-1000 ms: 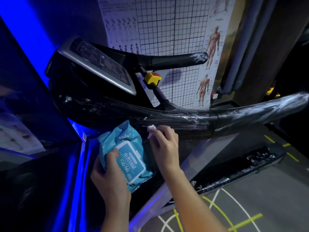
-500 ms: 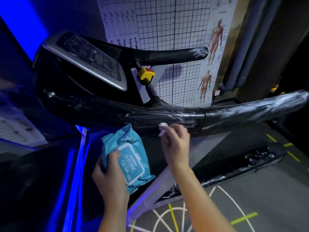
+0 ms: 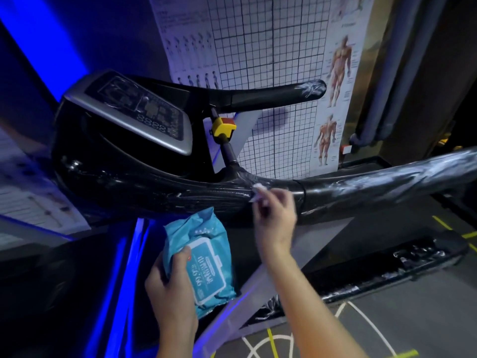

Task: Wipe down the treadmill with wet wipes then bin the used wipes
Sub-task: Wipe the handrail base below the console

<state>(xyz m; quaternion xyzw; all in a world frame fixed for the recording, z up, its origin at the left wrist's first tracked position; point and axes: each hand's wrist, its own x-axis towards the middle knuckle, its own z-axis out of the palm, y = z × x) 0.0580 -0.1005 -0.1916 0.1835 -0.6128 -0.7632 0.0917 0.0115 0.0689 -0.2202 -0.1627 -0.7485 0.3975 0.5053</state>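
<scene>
Near handrail (image 3: 361,187), plastic-wrapped, crosses the frame; open floor (image 3: 413,319) below right. Right hand (image 3: 275,215), blurred, fingers pinched on a white wipe (image 3: 258,192) against the rail's near side. Left hand (image 3: 167,285) clamped around the blue wipes pack (image 3: 204,257), below the console (image 3: 134,109).

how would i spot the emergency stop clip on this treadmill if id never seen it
Find the treadmill's slanted grey console. Just right of its lower corner, a thin black post rises from the near handrail. The stop clip sits on that post: the only yellow block, red on top.
</scene>
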